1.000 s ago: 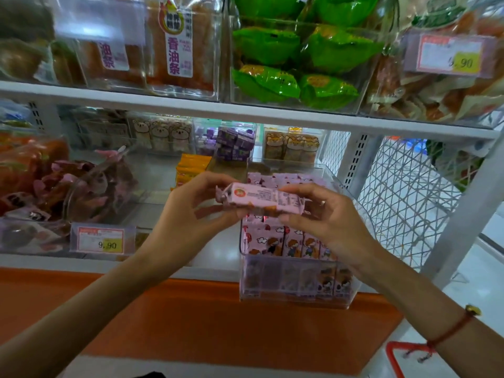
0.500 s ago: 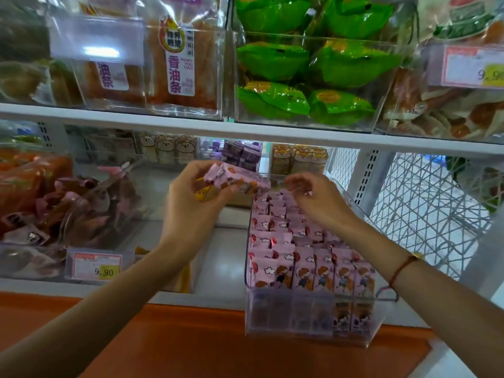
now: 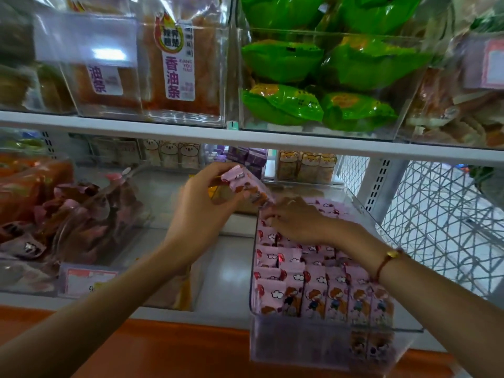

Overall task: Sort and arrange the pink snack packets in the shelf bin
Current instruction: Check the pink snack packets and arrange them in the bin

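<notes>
One pink snack packet [image 3: 246, 186] is sitting in the left hand [image 3: 201, 205], tilted, with its crimped end pointing up and to the left. The thumb is lying under its lower edge and the other fingers [image 3: 215, 170] are curling over its top, so the packet is being pinched between them, just above the back left corner of the shelf bin [image 3: 335, 347]. Its lower right end is coming very close to the right hand [image 3: 297, 222]; I cannot tell if they are touching.

The other pink packets [image 3: 316, 290] are standing upright in rows inside the clear bin, packed side by side, with cartoon figures showing on the front row. The right hand is lying palm down on the rows in the back half of the bin, its fingers bent down into the packets at the left side. Whether these fingers are gripping a packet or only pressing on them is not visible. A red cord bracelet [image 3: 387, 260] is sitting on the right wrist.

The bin is standing at the front edge of the white lower shelf [image 3: 226, 271], sticking out a little over the orange band [image 3: 163, 347] below. On the upper shelf, green packets [image 3: 313, 77] are filling a clear box directly above.
</notes>
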Demonstrator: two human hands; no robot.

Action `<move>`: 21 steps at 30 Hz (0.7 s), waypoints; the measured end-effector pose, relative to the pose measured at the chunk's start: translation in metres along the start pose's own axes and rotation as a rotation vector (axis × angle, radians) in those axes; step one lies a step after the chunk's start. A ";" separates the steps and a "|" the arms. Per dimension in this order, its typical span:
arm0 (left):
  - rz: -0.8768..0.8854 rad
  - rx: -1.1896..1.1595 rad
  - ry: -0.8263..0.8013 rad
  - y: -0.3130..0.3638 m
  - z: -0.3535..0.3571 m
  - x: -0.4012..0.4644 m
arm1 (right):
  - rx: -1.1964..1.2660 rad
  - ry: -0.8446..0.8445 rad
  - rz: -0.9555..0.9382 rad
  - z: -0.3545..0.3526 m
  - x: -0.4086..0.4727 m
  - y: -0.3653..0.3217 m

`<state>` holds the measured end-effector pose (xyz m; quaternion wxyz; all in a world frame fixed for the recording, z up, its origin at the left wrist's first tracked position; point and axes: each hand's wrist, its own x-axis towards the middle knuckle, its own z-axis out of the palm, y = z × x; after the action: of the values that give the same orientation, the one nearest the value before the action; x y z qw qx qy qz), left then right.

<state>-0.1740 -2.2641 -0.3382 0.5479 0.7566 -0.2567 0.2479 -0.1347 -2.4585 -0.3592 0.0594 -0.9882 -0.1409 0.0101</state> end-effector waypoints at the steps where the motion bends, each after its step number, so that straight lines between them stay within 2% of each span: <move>1: -0.004 0.030 -0.020 -0.001 0.002 0.003 | 0.009 -0.004 -0.006 0.003 -0.007 0.002; 8: 0.040 0.485 -0.209 -0.006 0.023 0.028 | 0.087 0.001 -0.026 0.019 -0.035 0.003; 12: -0.040 0.729 -0.423 -0.010 0.042 0.047 | 0.140 0.019 -0.032 0.016 -0.037 0.001; 15: -0.113 0.748 -0.532 -0.015 0.050 0.052 | 0.102 -0.006 -0.033 0.013 -0.036 0.001; 18: -0.159 0.626 -0.429 -0.014 0.044 0.044 | 0.089 -0.001 -0.053 0.008 -0.032 0.004; 21: -0.206 0.445 -0.243 -0.008 0.028 0.013 | 0.225 0.166 -0.045 0.001 -0.027 0.005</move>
<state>-0.1565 -2.2906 -0.3433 0.3558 0.9046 -0.1815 0.1486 -0.1593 -2.4707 -0.3612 0.1816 -0.9693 -0.1556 -0.0574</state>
